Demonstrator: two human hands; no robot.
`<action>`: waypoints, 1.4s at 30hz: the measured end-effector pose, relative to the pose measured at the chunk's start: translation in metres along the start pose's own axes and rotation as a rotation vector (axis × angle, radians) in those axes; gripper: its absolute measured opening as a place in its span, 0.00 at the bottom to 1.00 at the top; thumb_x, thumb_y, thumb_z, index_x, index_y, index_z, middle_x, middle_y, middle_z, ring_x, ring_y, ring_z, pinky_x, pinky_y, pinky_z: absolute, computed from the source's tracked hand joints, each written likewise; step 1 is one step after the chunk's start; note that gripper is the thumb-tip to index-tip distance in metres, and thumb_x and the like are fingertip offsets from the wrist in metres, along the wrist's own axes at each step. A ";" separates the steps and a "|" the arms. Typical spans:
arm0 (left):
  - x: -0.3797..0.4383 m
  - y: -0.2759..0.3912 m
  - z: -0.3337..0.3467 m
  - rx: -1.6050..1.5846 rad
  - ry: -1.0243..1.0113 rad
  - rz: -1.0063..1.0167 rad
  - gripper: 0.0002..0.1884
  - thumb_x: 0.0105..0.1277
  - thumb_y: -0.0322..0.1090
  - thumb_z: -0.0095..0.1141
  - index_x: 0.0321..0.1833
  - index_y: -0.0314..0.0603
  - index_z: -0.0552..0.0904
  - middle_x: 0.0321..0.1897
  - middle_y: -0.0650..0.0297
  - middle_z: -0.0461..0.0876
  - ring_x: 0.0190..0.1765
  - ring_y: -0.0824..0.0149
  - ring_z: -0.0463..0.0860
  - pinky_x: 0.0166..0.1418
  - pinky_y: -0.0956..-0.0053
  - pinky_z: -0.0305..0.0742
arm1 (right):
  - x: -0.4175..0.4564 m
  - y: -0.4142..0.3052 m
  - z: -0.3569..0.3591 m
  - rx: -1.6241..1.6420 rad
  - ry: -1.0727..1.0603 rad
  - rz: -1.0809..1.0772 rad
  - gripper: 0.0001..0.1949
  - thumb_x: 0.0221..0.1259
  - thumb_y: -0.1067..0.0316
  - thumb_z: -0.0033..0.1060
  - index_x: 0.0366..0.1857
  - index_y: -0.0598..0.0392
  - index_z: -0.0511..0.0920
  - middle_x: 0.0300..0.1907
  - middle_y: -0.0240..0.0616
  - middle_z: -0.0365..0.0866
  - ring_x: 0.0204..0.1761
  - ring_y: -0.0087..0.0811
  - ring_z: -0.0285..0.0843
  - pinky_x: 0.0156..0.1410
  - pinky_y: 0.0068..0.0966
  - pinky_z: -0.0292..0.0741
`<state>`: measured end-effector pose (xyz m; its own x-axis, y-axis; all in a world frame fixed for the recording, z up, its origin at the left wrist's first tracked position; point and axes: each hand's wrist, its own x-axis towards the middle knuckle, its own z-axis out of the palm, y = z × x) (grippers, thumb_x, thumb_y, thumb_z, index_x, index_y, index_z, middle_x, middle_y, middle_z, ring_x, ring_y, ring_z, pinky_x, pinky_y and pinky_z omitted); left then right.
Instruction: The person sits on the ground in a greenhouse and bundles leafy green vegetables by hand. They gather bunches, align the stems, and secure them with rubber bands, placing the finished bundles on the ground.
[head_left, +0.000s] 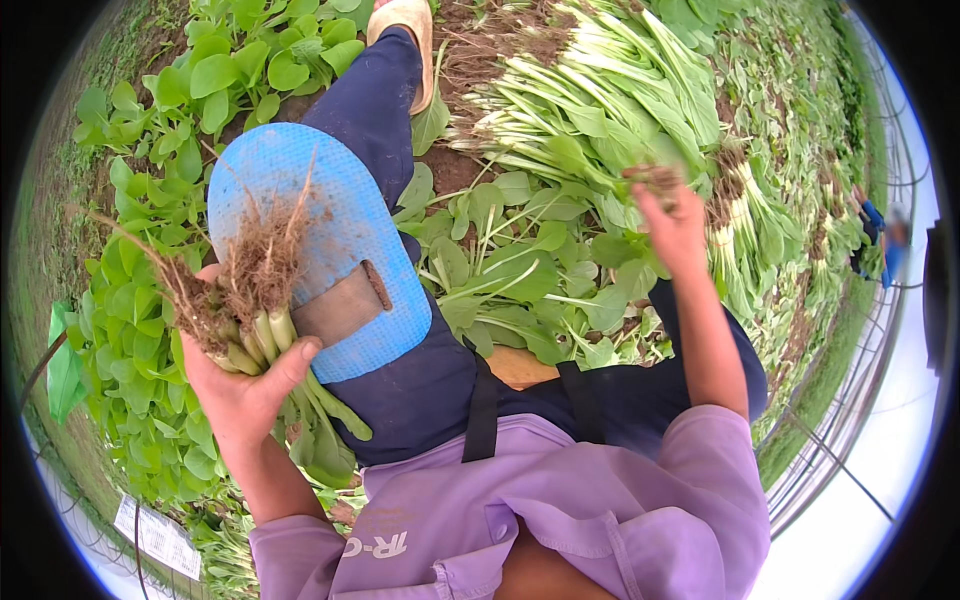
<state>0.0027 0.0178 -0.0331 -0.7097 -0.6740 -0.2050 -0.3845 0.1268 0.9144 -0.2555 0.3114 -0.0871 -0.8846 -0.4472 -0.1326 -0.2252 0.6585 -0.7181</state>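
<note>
My left hand (238, 390) grips a bunch of leafy green vegetables (262, 337) by the stalks, soil-covered roots upward and leaves hanging below. The roots reach over a blue foam pad (367, 202) on my left leg, its surface smeared with soil. My right hand (679, 225) is raised at the right over loose leaves, its fingers closed on a blurred tuft of brownish plant matter (656, 182). Whether that tuft is roots or withered leaf I cannot tell. Beyond the hand lies a large pile of pulled greens (585, 112), pale stalks and roots towards the left.
Uprooted leaves (517, 277) cover the ground between my legs. Standing plants (142, 322) grow at the left. Tied bundles (739, 217) lie at the right, and another person (885, 240) is farther off. I sit on something wooden-coloured (521, 367).
</note>
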 end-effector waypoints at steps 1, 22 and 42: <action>0.001 0.002 0.002 -0.003 -0.008 0.015 0.42 0.36 0.28 0.72 0.57 0.31 0.62 0.46 0.56 0.73 0.49 0.65 0.73 0.54 0.71 0.67 | -0.001 -0.011 -0.025 0.155 -0.016 0.062 0.07 0.56 0.69 0.49 0.34 0.57 0.77 0.32 0.35 0.81 0.29 0.22 0.75 0.33 0.14 0.71; -0.002 0.004 -0.003 -0.014 0.011 0.012 0.43 0.34 0.29 0.73 0.55 0.29 0.61 0.45 0.56 0.72 0.47 0.64 0.73 0.53 0.71 0.67 | 0.124 0.076 0.121 0.215 -0.387 0.366 0.07 0.50 0.69 0.55 0.30 0.61 0.75 0.20 0.35 0.75 0.21 0.25 0.71 0.30 0.24 0.69; -0.001 0.005 0.002 0.000 0.011 0.017 0.44 0.33 0.30 0.73 0.56 0.30 0.61 0.46 0.56 0.73 0.48 0.64 0.74 0.54 0.71 0.67 | 0.115 0.037 0.115 -0.423 -0.337 0.215 0.22 0.47 0.54 0.61 0.44 0.57 0.76 0.35 0.49 0.79 0.40 0.42 0.78 0.47 0.30 0.73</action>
<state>0.0004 0.0208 -0.0289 -0.7097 -0.6796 -0.1854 -0.3724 0.1386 0.9176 -0.3187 0.2141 -0.2075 -0.7650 -0.3995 -0.5052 -0.2603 0.9093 -0.3248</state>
